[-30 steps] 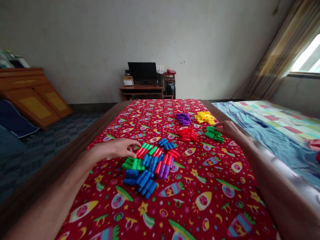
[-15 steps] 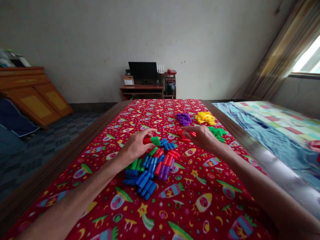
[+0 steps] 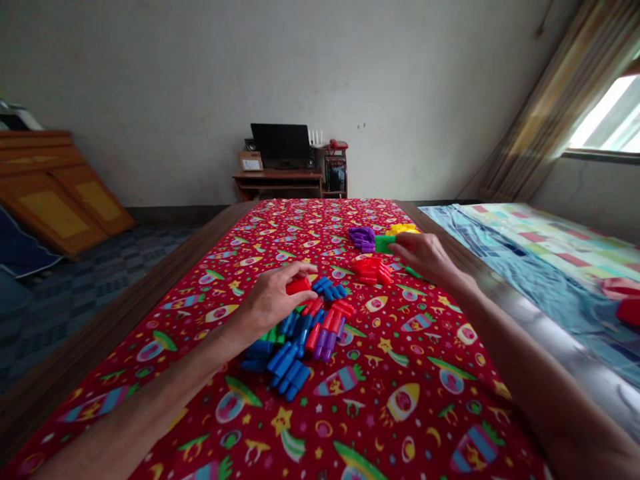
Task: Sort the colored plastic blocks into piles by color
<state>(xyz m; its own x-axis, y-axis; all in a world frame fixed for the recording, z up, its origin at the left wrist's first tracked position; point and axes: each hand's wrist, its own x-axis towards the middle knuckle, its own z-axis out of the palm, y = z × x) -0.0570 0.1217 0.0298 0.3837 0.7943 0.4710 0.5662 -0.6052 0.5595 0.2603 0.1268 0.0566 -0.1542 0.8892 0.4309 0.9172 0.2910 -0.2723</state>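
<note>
My left hand is closed on a red block just above a mixed heap of blue, red, green and purple blocks on the red patterned cloth. My right hand is closed on a green block, held out beyond the red pile, next to the purple pile and the yellow pile. A bit of green shows under my right hand where the green pile lies, mostly hidden.
The cloth covers a wooden table with bare edges left and right. A bed with a pastel sheet runs along the right. A small desk with a monitor stands at the far wall; a wooden cabinet is at the left.
The green block passed from my left hand to my right, which carried it toward the far sorted piles. My left hand kept the red block and dropped back toward the mixed heap.
</note>
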